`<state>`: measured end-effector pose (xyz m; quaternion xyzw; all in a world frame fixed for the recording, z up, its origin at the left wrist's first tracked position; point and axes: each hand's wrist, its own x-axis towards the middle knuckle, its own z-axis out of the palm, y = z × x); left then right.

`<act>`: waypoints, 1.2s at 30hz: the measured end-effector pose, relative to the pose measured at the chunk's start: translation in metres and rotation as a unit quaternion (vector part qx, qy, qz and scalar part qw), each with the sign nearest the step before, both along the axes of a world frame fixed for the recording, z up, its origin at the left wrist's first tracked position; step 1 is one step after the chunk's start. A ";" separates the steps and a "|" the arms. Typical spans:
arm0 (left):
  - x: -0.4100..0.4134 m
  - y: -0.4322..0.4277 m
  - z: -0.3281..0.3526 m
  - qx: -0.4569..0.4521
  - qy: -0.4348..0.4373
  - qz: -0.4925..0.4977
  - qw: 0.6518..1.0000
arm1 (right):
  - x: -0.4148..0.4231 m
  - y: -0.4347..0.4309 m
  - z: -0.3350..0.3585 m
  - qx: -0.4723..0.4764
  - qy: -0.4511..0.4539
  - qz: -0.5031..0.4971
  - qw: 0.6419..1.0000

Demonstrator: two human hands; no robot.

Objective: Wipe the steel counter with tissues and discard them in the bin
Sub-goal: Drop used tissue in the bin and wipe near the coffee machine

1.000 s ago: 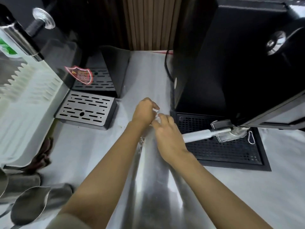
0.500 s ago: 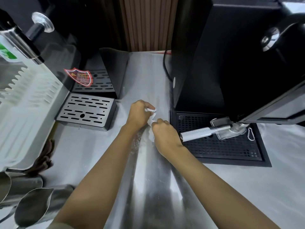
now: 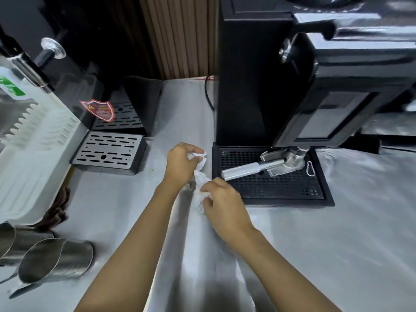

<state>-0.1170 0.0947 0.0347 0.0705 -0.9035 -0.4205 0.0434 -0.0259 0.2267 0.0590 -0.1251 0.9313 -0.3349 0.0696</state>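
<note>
White tissue (image 3: pixel 200 183), crumpled into a loose twisted rope. Hangs strung between both hands low over the steel counter (image 3: pixel 337 233), just beside the left edge of the black drip tray (image 3: pixel 324 200); cannot tell whether touching the metal. Far end balled inside the left hand (image 3: pixel 181 164), fingers curled round it. Near end pinched by the right hand (image 3: pixel 225 207), thumb and fingertips closed on the paper.

Looks feather-light, soft and limp, with no stiffness to push with. Likely tears if tugged apart or soaked. Best taken by the thick bunched middle and gathered into one pad under the palm, not held by a thin corner.

Lies lengthwise almost straight away from the body toward the back wall, roughly parallel to the tray's side, far end leaning slightly left. Shows no true front or back.
</note>
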 end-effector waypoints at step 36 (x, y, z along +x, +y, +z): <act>0.096 0.435 0.025 0.111 -0.043 -0.302 0.946 | 0.142 0.416 -0.012 -0.080 0.059 -0.413 0.905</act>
